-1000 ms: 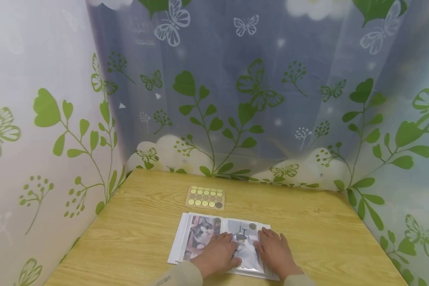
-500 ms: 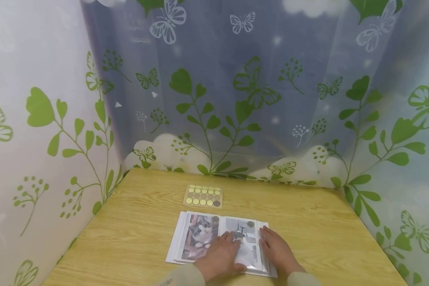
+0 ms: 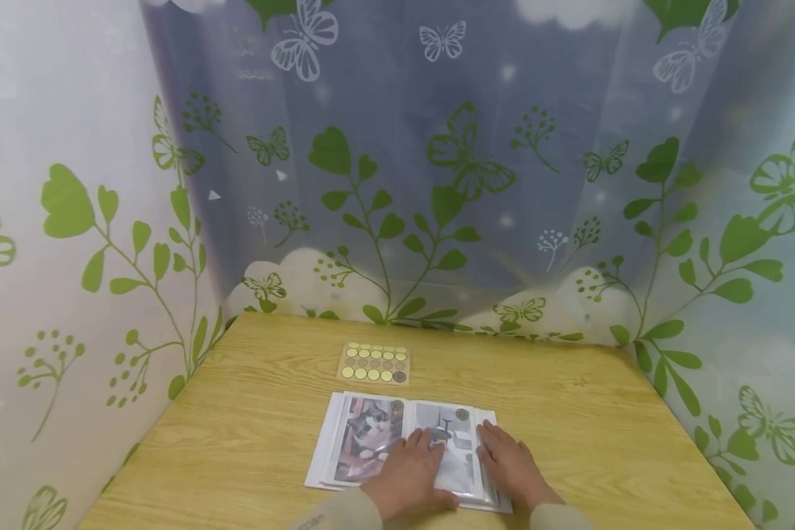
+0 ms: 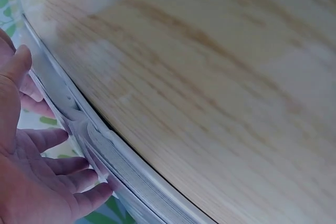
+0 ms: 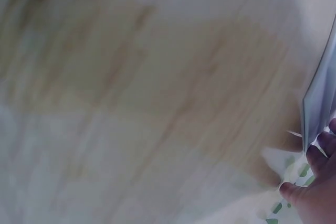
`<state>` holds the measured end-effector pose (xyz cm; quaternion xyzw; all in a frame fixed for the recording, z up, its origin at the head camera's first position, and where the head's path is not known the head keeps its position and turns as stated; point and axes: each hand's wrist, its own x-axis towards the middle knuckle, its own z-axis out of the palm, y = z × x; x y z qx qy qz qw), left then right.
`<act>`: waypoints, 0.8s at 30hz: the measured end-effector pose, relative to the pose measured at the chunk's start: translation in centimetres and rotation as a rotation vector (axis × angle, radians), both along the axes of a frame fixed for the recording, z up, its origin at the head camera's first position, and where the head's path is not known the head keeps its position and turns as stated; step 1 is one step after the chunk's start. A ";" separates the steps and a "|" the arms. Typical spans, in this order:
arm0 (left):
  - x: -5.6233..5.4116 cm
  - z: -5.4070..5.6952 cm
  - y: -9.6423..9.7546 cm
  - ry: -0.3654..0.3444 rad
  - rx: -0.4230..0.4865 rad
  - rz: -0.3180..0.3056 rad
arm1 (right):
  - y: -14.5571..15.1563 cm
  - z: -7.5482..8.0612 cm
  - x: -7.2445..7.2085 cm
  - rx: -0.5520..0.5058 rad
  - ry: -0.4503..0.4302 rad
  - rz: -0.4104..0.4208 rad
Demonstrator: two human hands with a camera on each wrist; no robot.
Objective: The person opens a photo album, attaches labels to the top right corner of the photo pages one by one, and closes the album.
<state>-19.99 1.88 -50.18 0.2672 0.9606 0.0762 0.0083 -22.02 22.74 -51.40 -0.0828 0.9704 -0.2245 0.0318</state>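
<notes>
A photo album [image 3: 411, 409] lies open on the wooden table. Its left page carries a cat photo [image 3: 371, 428], its right page a greyish photo [image 3: 460, 464]. Each photo has a small round dark sticker near its top right corner. My left hand [image 3: 407, 471] rests with fingers extended on the right page near the spine; in the left wrist view its fingertips touch the page beside the thick stack of leaves [image 4: 136, 171]. At the album's right edge lies my right hand [image 3: 511, 462], fingers extended along the border. The right wrist view shows its fingertips at the cover's edge [image 5: 315, 114].
Behind the album a card of round stickers [image 3: 374, 364] lies flat, mostly pale yellow with one dark disc at its lower right. The wooden table [image 3: 238, 412] ends at hanging curtains [image 3: 411, 221] printed with leaves and butterflies.
My right hand has drawn off the right page to the album's edge. My left hand has shifted slightly right, uncovering more of the cat photo. The head view has turned slightly.
</notes>
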 end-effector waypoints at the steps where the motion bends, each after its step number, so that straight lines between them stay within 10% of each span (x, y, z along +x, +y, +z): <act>1: 0.0 0.0 -0.1 -0.004 0.002 -0.001 | 0.0 0.1 0.0 0.000 -0.004 -0.001; 24: -0.4 -0.2 -1.6 0.118 0.097 -0.142 | 0.0 -0.2 -0.3 0.021 -0.032 -0.006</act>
